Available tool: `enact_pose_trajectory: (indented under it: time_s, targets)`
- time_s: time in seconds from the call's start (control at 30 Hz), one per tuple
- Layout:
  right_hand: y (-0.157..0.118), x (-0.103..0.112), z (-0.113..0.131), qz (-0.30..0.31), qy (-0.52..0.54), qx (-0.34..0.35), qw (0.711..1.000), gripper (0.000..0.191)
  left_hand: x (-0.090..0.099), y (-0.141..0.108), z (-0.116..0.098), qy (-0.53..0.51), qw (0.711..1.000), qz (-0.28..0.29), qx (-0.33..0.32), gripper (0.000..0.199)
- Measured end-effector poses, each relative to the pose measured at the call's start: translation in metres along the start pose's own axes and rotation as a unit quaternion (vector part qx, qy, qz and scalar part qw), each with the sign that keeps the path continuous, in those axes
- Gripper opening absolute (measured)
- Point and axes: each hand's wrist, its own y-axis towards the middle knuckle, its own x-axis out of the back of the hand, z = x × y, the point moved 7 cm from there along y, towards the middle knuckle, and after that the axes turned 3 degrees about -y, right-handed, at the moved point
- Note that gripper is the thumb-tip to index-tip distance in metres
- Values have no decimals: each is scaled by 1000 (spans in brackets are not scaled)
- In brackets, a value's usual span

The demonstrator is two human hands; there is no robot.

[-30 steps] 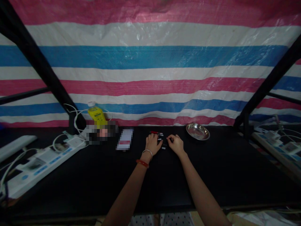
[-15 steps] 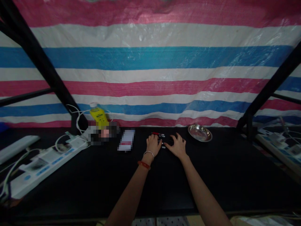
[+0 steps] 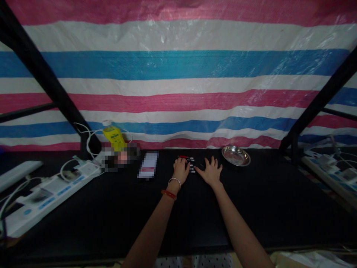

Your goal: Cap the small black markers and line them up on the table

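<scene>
Several slim pens (image 3: 191, 158) lie side by side on the black tabletop (image 3: 173, 219), one with a red barrel; pale ends show to the right. My left hand (image 3: 180, 170) rests over them with its fingers curled down and together, hiding their middle part. On that wrist are a silver bangle and a reddish-brown bracelet. Just right of the pens, my right hand (image 3: 212, 173) is low over the table, fingers spread and holding nothing, its thumb pointing at the pen ends. A small dark piece shows between its thumb and forefinger, too dim to name.
A shiny metal dish (image 3: 236, 155) stands beyond my right hand. To the left lie a phone (image 3: 148, 165), a blurred-out object, a yellow bottle (image 3: 114, 137) and a long white power strip (image 3: 52, 199) with cables. A striped plastic sheet (image 3: 178, 100) hangs behind, between black frame bars.
My right hand has opened wider, its fingers spreading up and away from the pens. My left hand stays over the pens. The whole view has shifted slightly.
</scene>
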Motion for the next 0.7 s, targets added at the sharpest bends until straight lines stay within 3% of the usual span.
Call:
enact_pose_trajectory:
  time_s: [0.13, 0.37, 0.7]
  targets:
    - [4, -8, -3, 6, 4, 10, 1000, 62, 0, -2, -1, 25, 1000, 5, -1, 17]
    - [11, -11, -9, -40, 48, 27, 998, 39, -3, -2, -1, 25, 999, 19, -15, 21]
    - [13, -15, -10, -70, 98, 61, 991, 32, -3, -3, -11, 18, 997, 34, -62, 22]
